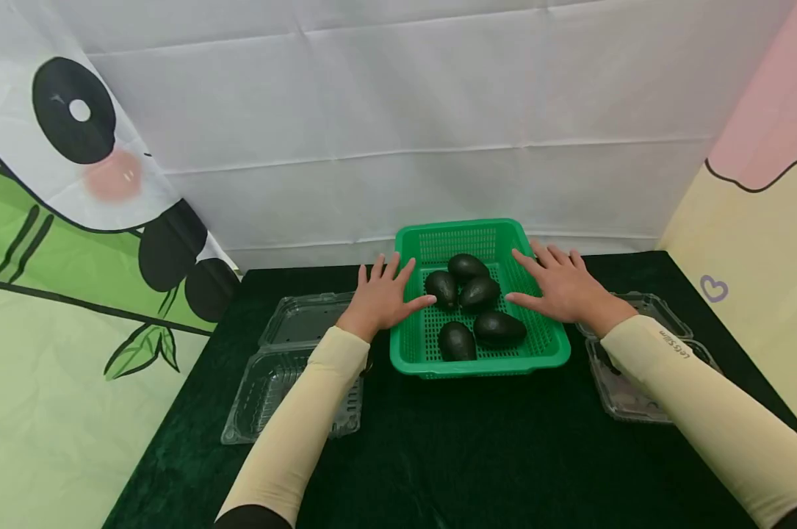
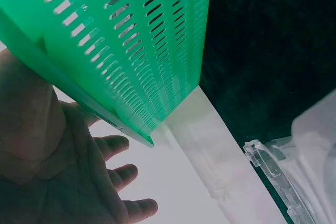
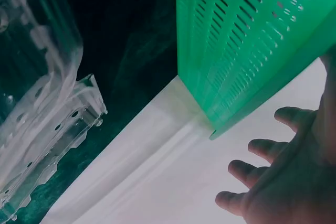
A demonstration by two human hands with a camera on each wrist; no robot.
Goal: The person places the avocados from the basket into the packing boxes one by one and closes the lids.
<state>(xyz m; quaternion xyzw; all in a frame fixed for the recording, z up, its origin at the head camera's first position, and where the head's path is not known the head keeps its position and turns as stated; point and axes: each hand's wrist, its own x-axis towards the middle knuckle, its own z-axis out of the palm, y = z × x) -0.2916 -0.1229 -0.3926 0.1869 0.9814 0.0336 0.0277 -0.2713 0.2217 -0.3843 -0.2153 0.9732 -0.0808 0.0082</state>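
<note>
Nearest, outside each hand: open clear clamshell boxes (image 1: 292, 367) and (image 1: 636, 360), within easy reach.
Hands: left hand (image 1: 380, 294) and right hand (image 1: 560, 286), fingers spread flat on the rims, steadying.
Between hands: green basket (image 1: 416, 360) on the table (image 1: 477, 455).
Inside: five dark avocados (image 1: 477, 312).

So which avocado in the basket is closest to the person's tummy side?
The avocado at the front left of the green basket sits lowest in the head view, nearest the person. The other four lie farther back, between the left hand and right hand.
</note>
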